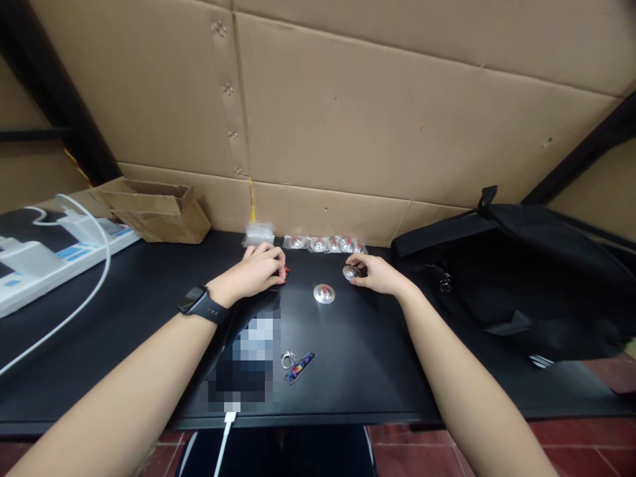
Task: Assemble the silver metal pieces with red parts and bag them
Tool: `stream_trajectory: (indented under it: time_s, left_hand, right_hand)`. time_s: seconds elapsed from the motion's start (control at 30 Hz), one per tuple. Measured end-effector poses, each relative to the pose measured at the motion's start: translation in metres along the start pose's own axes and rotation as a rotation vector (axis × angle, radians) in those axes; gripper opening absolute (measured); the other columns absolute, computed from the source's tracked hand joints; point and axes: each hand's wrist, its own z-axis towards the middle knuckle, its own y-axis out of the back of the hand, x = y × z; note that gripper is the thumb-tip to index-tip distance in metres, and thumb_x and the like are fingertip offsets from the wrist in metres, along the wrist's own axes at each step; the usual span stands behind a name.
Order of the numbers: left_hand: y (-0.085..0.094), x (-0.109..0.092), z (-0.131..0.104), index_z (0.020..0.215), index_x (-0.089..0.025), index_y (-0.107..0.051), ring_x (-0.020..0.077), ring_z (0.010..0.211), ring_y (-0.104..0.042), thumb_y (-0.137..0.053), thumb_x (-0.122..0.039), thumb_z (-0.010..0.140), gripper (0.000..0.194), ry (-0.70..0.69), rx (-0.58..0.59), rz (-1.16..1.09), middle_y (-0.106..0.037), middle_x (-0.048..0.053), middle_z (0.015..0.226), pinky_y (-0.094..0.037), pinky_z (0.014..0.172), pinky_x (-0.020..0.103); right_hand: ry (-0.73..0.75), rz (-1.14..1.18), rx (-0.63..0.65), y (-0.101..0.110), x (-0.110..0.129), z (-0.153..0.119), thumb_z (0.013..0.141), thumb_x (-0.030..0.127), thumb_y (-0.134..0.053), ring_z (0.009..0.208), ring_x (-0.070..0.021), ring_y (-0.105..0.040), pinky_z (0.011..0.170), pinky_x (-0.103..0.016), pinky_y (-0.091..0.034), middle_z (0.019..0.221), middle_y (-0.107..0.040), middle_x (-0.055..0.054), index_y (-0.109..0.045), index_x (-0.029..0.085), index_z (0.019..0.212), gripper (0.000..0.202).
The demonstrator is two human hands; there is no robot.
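My left hand (263,268), with a dark watch on its wrist, has its fingers closed around small red pieces (287,270) on the black table. To the right, my right hand (370,273) grips the edge of a round silver disc (350,272) between thumb and fingers. Between the hands lies another silver disc (324,293) with a red centre. Behind them, a row of silver discs in clear bags (318,244) lies along the cardboard wall. A stack of clear plastic bags (259,234) sits just beyond my left hand.
An open cardboard box (171,215) and a white power strip (64,258) stand at the left. A black bag (521,278) fills the right. Nearer are a keychain (300,368), a blurred-out device and its white cable (226,430). The table (368,384) ends at the front edge.
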Motion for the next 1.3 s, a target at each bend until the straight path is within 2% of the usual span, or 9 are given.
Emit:
stream_trajectory:
  time_s: [0.17, 0.4, 0.57, 0.7, 0.83, 0.93, 1.13, 1.3]
  left_hand:
    - [0.004, -0.016, 0.004, 0.087, -0.024, -0.069, 0.0285, 0.118, -0.048, -0.060, -0.033, 0.096, 0.016, -0.015, -0.040, -0.063, -0.068, 0.005, 0.112, -0.031, 0.097, 0.044]
    - [0.007, -0.031, 0.006, 0.097, -0.023, -0.061, 0.0243, 0.112, -0.053, -0.049, -0.031, 0.102, 0.016, 0.038, -0.085, -0.153, -0.069, 0.003, 0.107, -0.031, 0.099, 0.043]
    - [0.011, -0.036, 0.006, 0.097, -0.025, -0.067, 0.0246, 0.110, -0.056, -0.057, -0.038, 0.099, 0.016, 0.041, -0.140, -0.156, -0.072, 0.002, 0.102, -0.032, 0.099, 0.043]
    - [0.012, -0.037, 0.008, 0.107, -0.026, -0.069, 0.0240, 0.107, -0.061, -0.063, -0.037, 0.096, 0.017, 0.056, -0.194, -0.225, -0.076, 0.002, 0.097, -0.039, 0.097, 0.040]
    - [0.016, -0.042, 0.008, 0.094, -0.025, -0.074, 0.0226, 0.101, -0.064, -0.061, -0.035, 0.097, 0.016, 0.069, -0.251, -0.255, -0.075, 0.003, 0.101, -0.044, 0.093, 0.038]
    - [0.021, -0.052, 0.008, 0.093, -0.024, -0.072, 0.0236, 0.104, -0.063, -0.058, -0.034, 0.098, 0.018, 0.082, -0.242, -0.260, -0.074, 0.004, 0.101, -0.044, 0.095, 0.039]
    - [0.022, -0.072, 0.005, 0.098, -0.025, -0.071, 0.0265, 0.120, -0.055, -0.055, -0.035, 0.099, 0.019, 0.112, -0.318, -0.254, -0.061, 0.007, 0.124, -0.039, 0.102, 0.047]
    - [0.019, -0.079, 0.005, 0.097, -0.025, -0.072, 0.0288, 0.128, -0.046, -0.057, -0.033, 0.098, 0.017, 0.129, -0.368, -0.294, -0.055, 0.008, 0.130, -0.037, 0.108, 0.050]
  right_hand:
    - [-0.014, 0.020, -0.002, 0.000, 0.003, 0.000, 0.074, 0.017, -0.078, 0.092, -0.0188, -0.070, 0.087, -0.033, -0.053, 0.103, -0.075, -0.005, -0.068, 0.019, 0.109, 0.037]
    - [-0.023, 0.018, -0.031, 0.007, 0.008, -0.002, 0.075, 0.018, -0.078, 0.090, -0.0191, -0.069, 0.087, -0.034, -0.053, 0.104, -0.075, -0.006, -0.067, 0.019, 0.111, 0.038]
    - [0.008, 0.089, -0.119, 0.003, 0.017, 0.000, 0.076, 0.020, -0.077, 0.092, -0.0185, -0.069, 0.085, -0.034, -0.054, 0.109, -0.074, -0.006, -0.067, 0.020, 0.113, 0.038]
    - [0.071, 0.197, -0.171, -0.005, 0.037, 0.002, 0.079, 0.025, -0.076, 0.096, -0.0201, -0.068, 0.077, -0.032, -0.055, 0.113, -0.072, -0.007, -0.066, 0.022, 0.116, 0.039]
    - [0.177, 0.295, -0.258, -0.015, 0.065, 0.001, 0.082, 0.026, -0.074, 0.101, -0.0213, -0.068, 0.080, -0.034, -0.056, 0.119, -0.070, -0.007, -0.064, 0.024, 0.117, 0.037]
    - [0.219, 0.379, -0.324, -0.024, 0.085, -0.003, 0.082, 0.027, -0.075, 0.106, -0.0225, -0.066, 0.082, -0.035, -0.057, 0.122, -0.068, -0.008, -0.062, 0.025, 0.121, 0.041]
    - [0.262, 0.545, -0.396, -0.039, 0.112, -0.010, 0.083, 0.028, -0.077, 0.113, -0.0229, -0.066, 0.088, -0.037, -0.057, 0.128, -0.065, -0.008, -0.058, 0.027, 0.125, 0.046]
    - [0.273, 0.554, -0.426, -0.043, 0.120, -0.012, 0.082, 0.027, -0.079, 0.116, -0.0244, -0.065, 0.087, -0.038, -0.058, 0.128, -0.066, -0.008, -0.060, 0.026, 0.121, 0.043]
